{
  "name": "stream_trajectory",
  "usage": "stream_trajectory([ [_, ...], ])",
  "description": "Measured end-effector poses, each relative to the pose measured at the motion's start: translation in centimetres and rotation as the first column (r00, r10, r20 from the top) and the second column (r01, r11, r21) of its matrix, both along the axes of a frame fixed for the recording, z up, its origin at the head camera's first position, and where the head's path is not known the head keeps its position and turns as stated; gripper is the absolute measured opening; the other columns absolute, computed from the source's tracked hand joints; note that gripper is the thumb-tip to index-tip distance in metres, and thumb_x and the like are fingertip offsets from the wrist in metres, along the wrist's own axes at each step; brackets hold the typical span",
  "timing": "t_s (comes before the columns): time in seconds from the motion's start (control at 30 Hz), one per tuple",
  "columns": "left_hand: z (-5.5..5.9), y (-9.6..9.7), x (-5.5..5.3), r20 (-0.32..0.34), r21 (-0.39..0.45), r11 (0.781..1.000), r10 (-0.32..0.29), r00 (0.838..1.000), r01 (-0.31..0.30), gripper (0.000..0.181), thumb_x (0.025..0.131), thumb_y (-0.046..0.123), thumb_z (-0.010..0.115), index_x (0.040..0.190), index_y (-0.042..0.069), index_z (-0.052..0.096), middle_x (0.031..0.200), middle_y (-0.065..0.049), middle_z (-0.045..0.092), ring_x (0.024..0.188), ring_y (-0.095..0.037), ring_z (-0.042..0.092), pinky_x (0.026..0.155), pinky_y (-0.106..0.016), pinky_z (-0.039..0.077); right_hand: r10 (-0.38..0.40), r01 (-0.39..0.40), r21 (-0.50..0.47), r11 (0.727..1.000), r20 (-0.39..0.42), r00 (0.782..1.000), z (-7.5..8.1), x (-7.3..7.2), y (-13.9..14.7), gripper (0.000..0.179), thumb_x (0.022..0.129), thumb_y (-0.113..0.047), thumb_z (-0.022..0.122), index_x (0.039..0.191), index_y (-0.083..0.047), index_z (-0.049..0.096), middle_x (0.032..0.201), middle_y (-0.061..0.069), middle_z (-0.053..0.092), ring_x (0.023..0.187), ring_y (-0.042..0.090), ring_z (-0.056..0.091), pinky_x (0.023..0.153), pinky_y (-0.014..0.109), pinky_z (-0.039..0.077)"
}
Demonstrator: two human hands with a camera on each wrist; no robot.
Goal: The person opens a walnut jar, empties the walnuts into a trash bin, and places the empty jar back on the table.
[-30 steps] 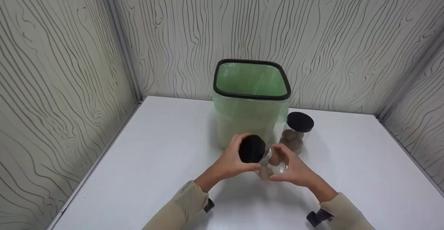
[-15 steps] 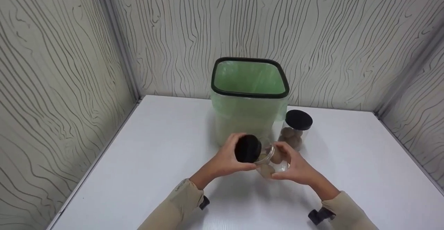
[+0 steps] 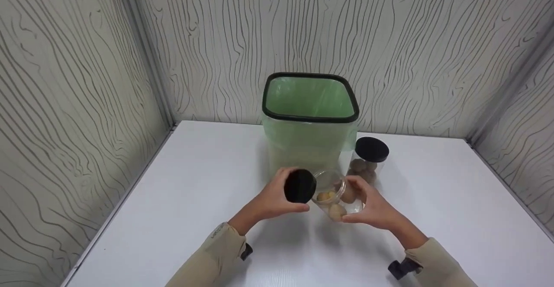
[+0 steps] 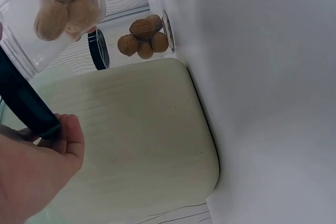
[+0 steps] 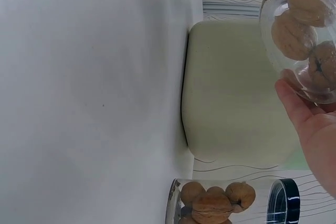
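Note:
My left hand (image 3: pixel 272 199) grips a black screw lid (image 3: pixel 300 186) by its edge, thumb below and fingers above. To its right, my right hand (image 3: pixel 375 205) holds a clear jar (image 3: pixel 354 207) tilted, its open mouth facing the lid. Several walnuts (image 5: pixel 294 35) lie inside that jar. In the left wrist view the lid (image 4: pixel 26 100) stands on edge close to the jar's rim. A second clear jar (image 3: pixel 368 168), with walnuts in it and a black lid on, stands upright behind the right hand.
Behind the hands stands a tall green bin (image 3: pixel 303 142) with a black rim, close to the patterned back wall (image 3: pixel 225 62). White table surface (image 3: pixel 207 166) extends to both sides. Patterned panels also rise at the left and right.
The lid has come off the jar and moved left with my left hand, opening a gap. The jar's mouth and the walnuts inside now show more. My right hand has shifted slightly right.

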State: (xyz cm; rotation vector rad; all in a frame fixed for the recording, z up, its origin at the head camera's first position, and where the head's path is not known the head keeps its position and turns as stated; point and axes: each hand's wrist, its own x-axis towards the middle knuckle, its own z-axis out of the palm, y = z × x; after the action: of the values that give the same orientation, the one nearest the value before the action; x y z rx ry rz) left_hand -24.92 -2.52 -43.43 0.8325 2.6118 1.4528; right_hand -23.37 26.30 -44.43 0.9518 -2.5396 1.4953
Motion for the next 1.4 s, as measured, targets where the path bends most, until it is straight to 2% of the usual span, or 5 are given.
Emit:
stream_trajectory([
  [0.23, -0.2, -0.8, -0.6, -0.034, -0.022, 1.000, 0.015, 0.999, -0.016, 0.089, 0.067, 0.052, 0.079, 0.139, 0.016, 0.040, 0.131, -0.001, 0.042, 0.114, -0.017, 0.044, 0.094, -0.042, 0.041, -0.017, 0.017, -0.011, 1.000, 0.016, 1.000, 0.2, 0.0, 0.4, 0.080, 0.066, -0.014, 0.087, 0.131, -0.007, 0.043, 0.126, 0.009, 0.048, 0.114, 0.012, 0.049, 0.095, 0.018, 0.039],
  [0.53, -0.5, -3.4, -1.4, -0.107, -0.195, 0.977, 0.063, 0.992, -0.083, 0.094, 0.067, 0.059, 0.075, 0.140, 0.012, 0.038, 0.135, -0.007, 0.038, 0.119, -0.021, 0.038, 0.094, -0.045, 0.041, -0.073, 0.072, 0.020, 0.997, 0.048, 0.996, 0.5, 0.2, 0.8, 0.082, 0.064, -0.018, 0.089, 0.131, -0.010, 0.042, 0.128, 0.008, 0.046, 0.117, 0.012, 0.047, 0.096, 0.018, 0.038],
  [0.93, -1.3, -6.1, -2.6, -0.179, -0.280, 0.943, 0.136, 0.974, -0.183, 0.094, 0.066, 0.038, 0.082, 0.140, 0.003, 0.036, 0.132, -0.014, 0.040, 0.119, -0.029, 0.037, 0.093, -0.046, 0.040, -0.022, 0.020, -0.061, 0.998, -0.023, 1.000, 1.2, 0.6, 0.9, 0.080, 0.061, 0.001, 0.086, 0.129, 0.003, 0.043, 0.126, 0.013, 0.051, 0.115, 0.004, 0.050, 0.093, 0.015, 0.039],
  [1.1, -1.6, -7.1, -3.3, -0.155, -0.310, 0.922, 0.191, 0.969, -0.231, 0.093, 0.067, 0.037, 0.082, 0.140, 0.000, 0.037, 0.131, -0.016, 0.040, 0.118, -0.031, 0.038, 0.093, -0.047, 0.040, -0.040, 0.039, -0.047, 0.998, -0.018, 0.999, 2.2, 1.3, 0.6, 0.078, 0.062, 0.000, 0.086, 0.127, 0.006, 0.043, 0.124, 0.014, 0.051, 0.111, 0.003, 0.051, 0.091, 0.015, 0.040],
  [1.4, -2.1, -8.3, -4.2, -0.120, -0.388, 0.875, 0.263, 0.957, -0.290, 0.094, 0.068, 0.036, 0.082, 0.140, -0.002, 0.035, 0.132, -0.018, 0.039, 0.118, -0.032, 0.039, 0.095, -0.048, 0.040, -0.076, 0.077, -0.034, 0.996, 0.031, 0.997, 0.4, 0.2, 1.9, 0.083, 0.062, -0.009, 0.088, 0.131, -0.004, 0.042, 0.126, 0.008, 0.050, 0.115, 0.008, 0.050, 0.093, 0.016, 0.039],
])
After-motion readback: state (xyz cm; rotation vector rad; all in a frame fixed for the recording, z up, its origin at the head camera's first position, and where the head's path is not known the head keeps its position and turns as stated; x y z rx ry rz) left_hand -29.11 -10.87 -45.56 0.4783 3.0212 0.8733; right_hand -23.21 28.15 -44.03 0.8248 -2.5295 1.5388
